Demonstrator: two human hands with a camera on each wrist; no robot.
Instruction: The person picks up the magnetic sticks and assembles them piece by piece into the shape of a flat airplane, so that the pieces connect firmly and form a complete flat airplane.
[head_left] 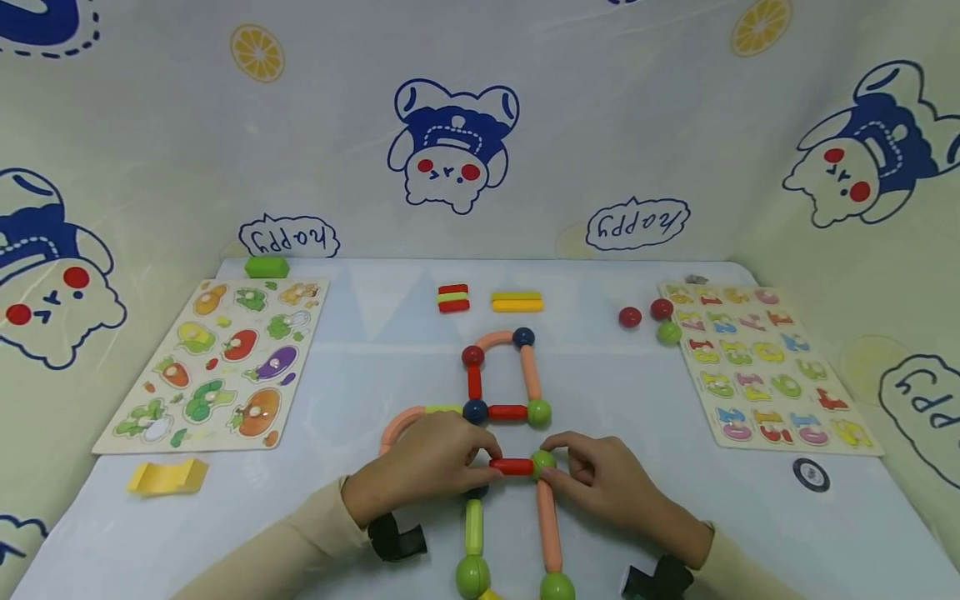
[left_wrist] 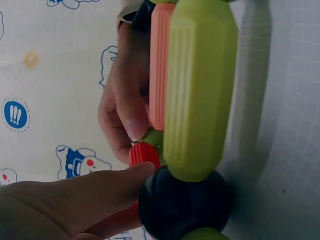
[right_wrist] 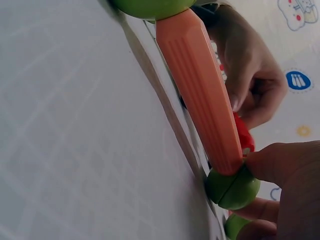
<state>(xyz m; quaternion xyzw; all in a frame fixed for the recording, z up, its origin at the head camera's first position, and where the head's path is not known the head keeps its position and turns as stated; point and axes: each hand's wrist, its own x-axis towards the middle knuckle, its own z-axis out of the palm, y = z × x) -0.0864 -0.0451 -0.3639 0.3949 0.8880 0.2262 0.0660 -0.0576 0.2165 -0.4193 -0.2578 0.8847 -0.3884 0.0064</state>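
In the head view my left hand pinches the left end of a short red rod, close to a dark blue ball mostly hidden there by the hand. My right hand holds the green ball at the rod's other end between thumb and fingers. From that ball a pink rod runs down to another green ball. A yellow-green rod joins the dark blue ball to a lower green ball. The right wrist view shows the pink rod meeting the held green ball.
Above the hands lies a joined loop of rods and balls, including a red rod. Stacked red rods, yellow rods and loose balls lie farther back. Picture boards flank them; a yellow block is left.
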